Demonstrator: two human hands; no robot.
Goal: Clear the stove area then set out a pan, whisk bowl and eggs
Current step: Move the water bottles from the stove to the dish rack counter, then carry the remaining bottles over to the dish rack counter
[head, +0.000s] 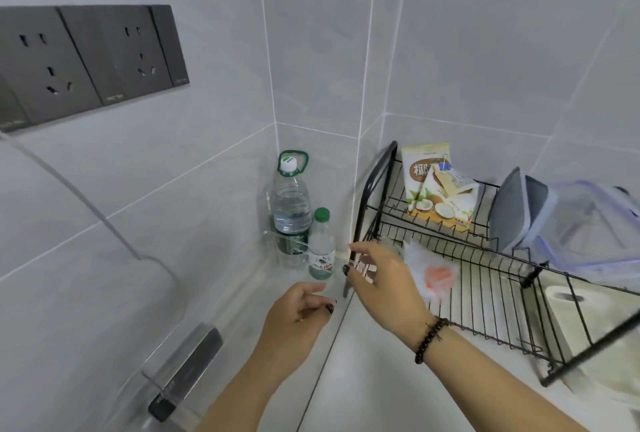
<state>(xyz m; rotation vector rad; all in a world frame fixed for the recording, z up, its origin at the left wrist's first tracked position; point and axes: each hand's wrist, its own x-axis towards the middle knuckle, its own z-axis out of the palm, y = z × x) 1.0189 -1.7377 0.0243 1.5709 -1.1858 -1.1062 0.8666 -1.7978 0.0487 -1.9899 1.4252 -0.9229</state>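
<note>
- I am reaching my right hand (375, 272) forward with its fingers spread apart and clamped on nothing, its fingertips at the front post of the black wire dish rack (485, 279).
- I am keeping my left hand (298, 317) lower and just to the left of the right one, fingers loosely curled and apart, holding nothing, over the white tabletop (381, 379).
- Just beyond my left hand, in the tiled corner, the small clear water bottle with a green cap (321, 244) is standing upright, touching the tall clear water bottle with a green carry loop (292, 210) behind it.
- Just right of my right hand, a crumpled clear plastic bag with something orange inside (433, 272) is lying on the rack's lower shelf.
- Farther right and above, a white coconut-print pouch with a blue clip (440, 186) is leaning on the upper shelf, beside a grey pad (509, 210) and a clear plastic lidded box (585, 224).
- Near my left forearm, a dark bar in a clear holder (187, 372) is sitting against the wall.
- No pan, bowl or eggs are showing near either hand.
</note>
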